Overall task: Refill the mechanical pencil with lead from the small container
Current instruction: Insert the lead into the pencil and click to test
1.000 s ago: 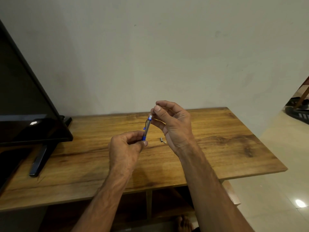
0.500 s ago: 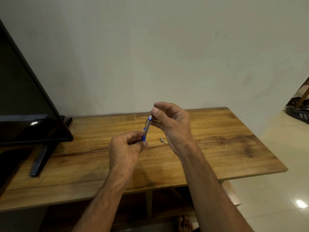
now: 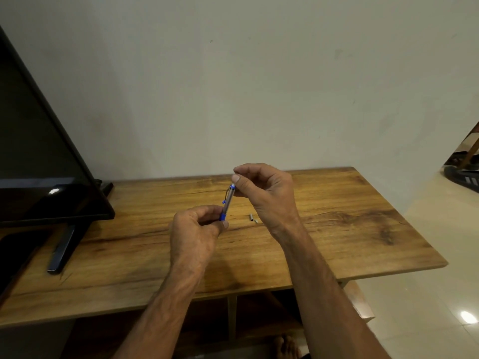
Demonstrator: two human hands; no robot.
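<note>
Above the table (image 3: pixel 337 229), head view: left hand (image 3: pixel 194 229) grips the mechanical pencil (image 3: pixel 228 200) by its blue lower end, with the long axis tilting up-right to the right hand (image 3: pixel 264 190). Its thumb and forefinger are pinched together at the pencil's top. Can't tell what they hold; lead is too thin to see. Small grey tube (image 3: pixel 252 218) lies beside the right wrist.

- Your left hand (image 3: pixel 193 229) hides the bottom of the pencil (image 3: pixel 228 200).
- The little grey bit (image 3: pixel 252 218) on the table (image 3: pixel 350 229) is too small to name.
- The picture's edge cuts off the TV (image 3: pixel 39 177).
</note>
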